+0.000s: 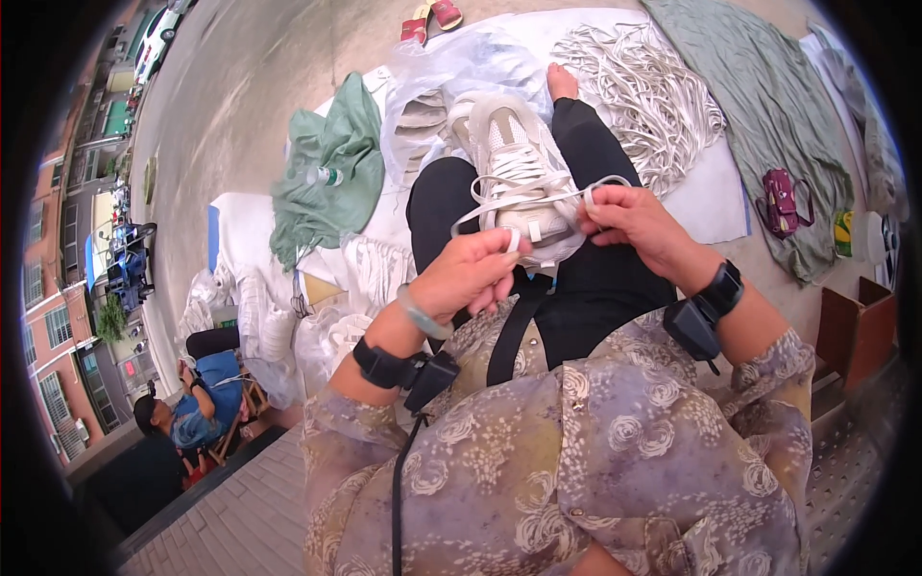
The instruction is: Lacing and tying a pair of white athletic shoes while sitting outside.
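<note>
A pale beige and white sneaker (523,149) rests between my knees, with its toe pointing away from me. White shoelace (519,197) criss-crosses its tongue, and loose lengths run out to both sides near the ankle opening. My left hand (473,274) is closed in a pinch on one lace length, just left of the heel. On the other side, my right hand (629,226) pinches another length, which curves above the fingers. Another pale shoe (461,115) shows partly behind the sneaker's left side.
A large heap of white laces (639,96) lies beyond my right leg. Clear plastic bags (471,62) and a green cloth (331,163) lie ahead and left. A maroon bag (786,202) rests on a green sheet at right. Another person (216,398) sits at the lower left.
</note>
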Demonstrator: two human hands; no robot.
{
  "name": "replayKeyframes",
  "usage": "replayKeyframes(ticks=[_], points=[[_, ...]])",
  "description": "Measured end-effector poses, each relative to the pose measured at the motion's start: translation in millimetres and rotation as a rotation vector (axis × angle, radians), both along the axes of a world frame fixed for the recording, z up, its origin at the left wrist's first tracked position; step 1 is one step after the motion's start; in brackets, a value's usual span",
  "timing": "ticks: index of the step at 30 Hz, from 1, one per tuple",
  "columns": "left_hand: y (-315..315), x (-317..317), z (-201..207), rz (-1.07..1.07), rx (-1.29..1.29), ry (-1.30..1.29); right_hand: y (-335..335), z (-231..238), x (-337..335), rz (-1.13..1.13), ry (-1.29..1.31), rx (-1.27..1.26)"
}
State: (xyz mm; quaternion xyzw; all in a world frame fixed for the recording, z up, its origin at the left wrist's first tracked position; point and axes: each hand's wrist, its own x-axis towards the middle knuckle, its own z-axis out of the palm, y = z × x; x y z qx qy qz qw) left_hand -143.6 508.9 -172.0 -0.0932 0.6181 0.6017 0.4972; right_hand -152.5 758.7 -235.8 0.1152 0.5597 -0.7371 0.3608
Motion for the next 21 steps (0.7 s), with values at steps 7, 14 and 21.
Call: replayKeyframes(ticks=[7,14,21], points=[[41.4,-21.6,-7.1,-0.159,-0.142,0.191,-7.5,-13.9,-16.6,-0.227,0.051,-0.103],[40.4,-19.9,-18.8,-0.055,-0.135,0.221,-10.7,-18.2,-14.5,-0.278,0.216,-0.098],[42.6,-22.5,-19.0,-0.07,-0.128,0.238,-22.3,-19.6,-16.0,-0.369,0.227,-0.128]])
